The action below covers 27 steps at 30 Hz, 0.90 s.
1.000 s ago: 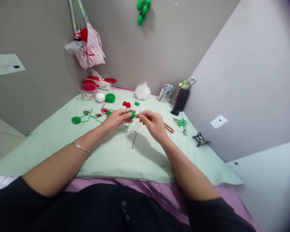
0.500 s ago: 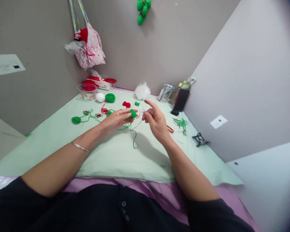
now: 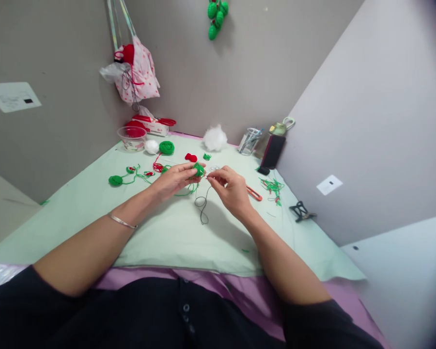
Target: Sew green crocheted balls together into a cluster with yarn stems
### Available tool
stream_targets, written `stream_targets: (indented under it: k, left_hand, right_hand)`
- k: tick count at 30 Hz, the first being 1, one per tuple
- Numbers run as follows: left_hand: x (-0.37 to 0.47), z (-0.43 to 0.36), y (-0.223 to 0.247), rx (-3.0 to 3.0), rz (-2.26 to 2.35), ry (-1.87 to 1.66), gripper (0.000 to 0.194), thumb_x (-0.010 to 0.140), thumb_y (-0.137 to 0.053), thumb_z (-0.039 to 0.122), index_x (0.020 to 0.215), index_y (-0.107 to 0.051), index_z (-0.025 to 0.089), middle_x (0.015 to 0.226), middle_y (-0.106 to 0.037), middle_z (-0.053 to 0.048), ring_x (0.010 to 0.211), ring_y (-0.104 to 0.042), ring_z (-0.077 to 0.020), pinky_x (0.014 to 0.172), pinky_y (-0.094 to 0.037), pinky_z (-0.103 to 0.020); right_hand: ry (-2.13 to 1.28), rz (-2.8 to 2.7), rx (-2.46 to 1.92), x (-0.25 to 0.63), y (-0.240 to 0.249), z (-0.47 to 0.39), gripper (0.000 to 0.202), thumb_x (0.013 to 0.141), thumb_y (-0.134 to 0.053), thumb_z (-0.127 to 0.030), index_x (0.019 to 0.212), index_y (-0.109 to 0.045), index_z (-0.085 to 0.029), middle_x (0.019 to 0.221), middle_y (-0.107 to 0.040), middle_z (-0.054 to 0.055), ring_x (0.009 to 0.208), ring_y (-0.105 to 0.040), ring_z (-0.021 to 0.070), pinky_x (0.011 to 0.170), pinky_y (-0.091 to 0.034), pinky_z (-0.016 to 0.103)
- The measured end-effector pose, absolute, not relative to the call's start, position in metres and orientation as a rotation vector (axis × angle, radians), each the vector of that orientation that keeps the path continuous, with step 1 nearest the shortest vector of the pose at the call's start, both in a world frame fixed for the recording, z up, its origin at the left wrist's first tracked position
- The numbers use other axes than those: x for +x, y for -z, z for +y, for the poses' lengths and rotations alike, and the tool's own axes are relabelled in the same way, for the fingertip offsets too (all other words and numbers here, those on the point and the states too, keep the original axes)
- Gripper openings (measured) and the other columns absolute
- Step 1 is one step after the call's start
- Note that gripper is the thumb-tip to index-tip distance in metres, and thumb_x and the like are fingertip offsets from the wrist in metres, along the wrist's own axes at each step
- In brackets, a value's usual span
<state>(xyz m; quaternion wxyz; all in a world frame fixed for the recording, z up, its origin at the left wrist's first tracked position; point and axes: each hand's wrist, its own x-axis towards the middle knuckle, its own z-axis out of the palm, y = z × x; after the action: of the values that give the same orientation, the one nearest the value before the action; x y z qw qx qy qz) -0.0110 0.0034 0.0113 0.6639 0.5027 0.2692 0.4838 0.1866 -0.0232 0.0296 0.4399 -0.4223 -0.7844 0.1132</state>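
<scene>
My left hand [image 3: 177,180] is closed around a small green crocheted piece [image 3: 198,169] above the middle of the table. Close by on the right, my right hand [image 3: 227,186] pinches something thin near the piece; it is too small to make out clearly. A dark thread [image 3: 202,203] hangs in loops between and below my hands onto the cloth. Behind them lie a red crocheted piece [image 3: 191,157] and a small green one [image 3: 207,156].
Green yarn [image 3: 166,148], a plastic tub [image 3: 132,144] and white stuffing [image 3: 215,138] stand at the back. To the right are an orange cutter [image 3: 254,193], yarn scraps [image 3: 272,185], a phone [image 3: 273,151], a pen cup [image 3: 249,141] and a black clip [image 3: 301,211].
My right hand has moved left and closer to the green piece, and its raised index finger has curled in. The orange cutter is more exposed. My left hand stays nearly in place.
</scene>
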Motion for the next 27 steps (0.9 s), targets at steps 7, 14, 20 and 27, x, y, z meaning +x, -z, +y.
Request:
stream_targets:
  k: [7, 14, 20, 27]
  left_hand:
    - [-0.010, 0.003, -0.011, 1.143, 0.623, -1.119, 0.036, 0.078, -0.081, 0.034, 0.109, -0.078, 0.015, 0.105, -0.073, -0.009, 0.091, -0.065, -0.0165, 0.101, -0.046, -0.037]
    - [-0.009, 0.003, -0.010, 1.192, 0.629, -1.158, 0.033, 0.077, -0.082, 0.035, 0.104, -0.078, 0.017, 0.110, -0.072, -0.008, 0.102, -0.064, -0.0197, 0.105, -0.045, -0.039]
    - [-0.011, 0.004, -0.008, 1.171, 0.591, -1.160, 0.032, 0.077, -0.082, 0.031, 0.105, -0.076, 0.017, 0.110, -0.072, -0.007, 0.097, -0.065, -0.0181, 0.105, -0.046, -0.039]
    - [-0.012, 0.006, -0.007, 1.151, 0.550, -1.131, 0.034, 0.077, -0.084, 0.033, 0.105, -0.076, 0.016, 0.108, -0.072, -0.008, 0.097, -0.067, -0.0193, 0.106, -0.045, -0.041]
  right_hand:
    - [-0.288, -1.971, -1.075, 0.186, -0.029, -0.023, 0.012, 0.089, -0.062, -0.018, 0.083, -0.073, -0.021, 0.076, -0.061, 0.002, 0.068, -0.055, 0.0141, 0.068, -0.043, 0.029]
    - [-0.318, -1.949, -1.098, 0.184, -0.026, -0.023, 0.012, 0.087, -0.062, -0.018, 0.081, -0.071, -0.021, 0.075, -0.060, 0.002, 0.067, -0.054, 0.0148, 0.067, -0.042, 0.030]
    - [-0.400, -1.912, -1.054, 0.181, -0.021, -0.021, 0.010, 0.088, -0.060, -0.021, 0.082, -0.067, -0.021, 0.076, -0.060, 0.002, 0.068, -0.053, 0.0151, 0.068, -0.042, 0.030]
    - [-0.564, -1.825, -1.021, 0.178, -0.019, -0.020, 0.009, 0.088, -0.060, -0.026, 0.083, -0.065, -0.021, 0.080, -0.065, 0.002, 0.068, -0.053, 0.0147, 0.068, -0.044, 0.030]
